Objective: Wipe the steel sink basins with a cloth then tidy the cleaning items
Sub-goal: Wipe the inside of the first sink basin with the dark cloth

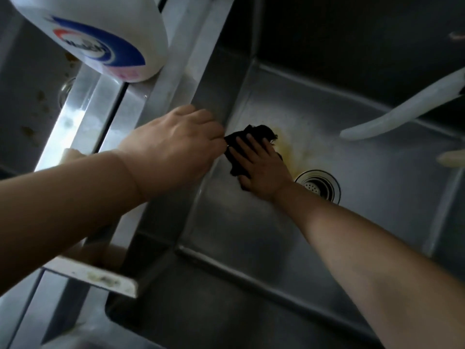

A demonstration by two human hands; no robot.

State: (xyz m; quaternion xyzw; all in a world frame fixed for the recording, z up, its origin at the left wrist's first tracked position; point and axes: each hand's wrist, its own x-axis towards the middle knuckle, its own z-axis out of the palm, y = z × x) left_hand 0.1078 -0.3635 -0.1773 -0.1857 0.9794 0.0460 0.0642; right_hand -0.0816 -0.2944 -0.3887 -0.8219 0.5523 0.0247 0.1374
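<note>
right hand [261,170] grip flat, pressing black cloth [241,147] on basin floor [251,235] | left hand [173,144] grip seemingly pinching cloth edge

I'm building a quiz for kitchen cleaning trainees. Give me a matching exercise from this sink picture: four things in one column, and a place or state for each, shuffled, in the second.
Things:
1. dark cloth
2. white bottle
3. drain strainer
4. white hose

Places or states:
A. stands on the ledge left of the basin
B. set in the basin floor, right of the right hand
C. pressed flat under the right hand, by the yellowish stain
D. reaches into the basin from the right edge of the picture

Pairs: 1-C, 2-A, 3-B, 4-D
</note>
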